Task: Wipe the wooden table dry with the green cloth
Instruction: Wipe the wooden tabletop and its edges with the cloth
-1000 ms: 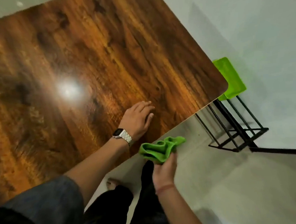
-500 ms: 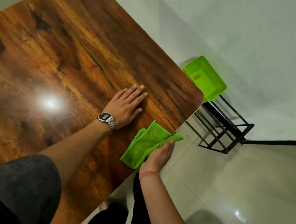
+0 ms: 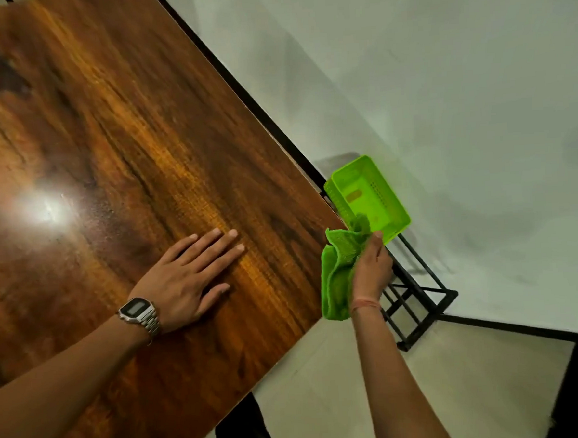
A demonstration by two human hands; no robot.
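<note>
The glossy wooden table (image 3: 113, 134) fills the left of the head view, with a bright light glare on it. My left hand (image 3: 186, 276), with a metal watch on the wrist, rests flat on the tabletop with fingers straight, near the right corner. My right hand (image 3: 372, 268) grips the bunched green cloth (image 3: 338, 270) just past the table's right corner. The cloth hangs in the air off the table surface, in front of a green basket.
A green plastic basket (image 3: 377, 193) sits on a black metal rack (image 3: 417, 299) right beside the table corner, against the white wall. Pale floor tiles (image 3: 325, 386) lie below. My dark trousers (image 3: 243, 431) show under the table edge.
My right hand has carried the green cloth off the tabletop, rightward past the corner toward the basket. My left hand stays flat on the table. The camera has shifted.
</note>
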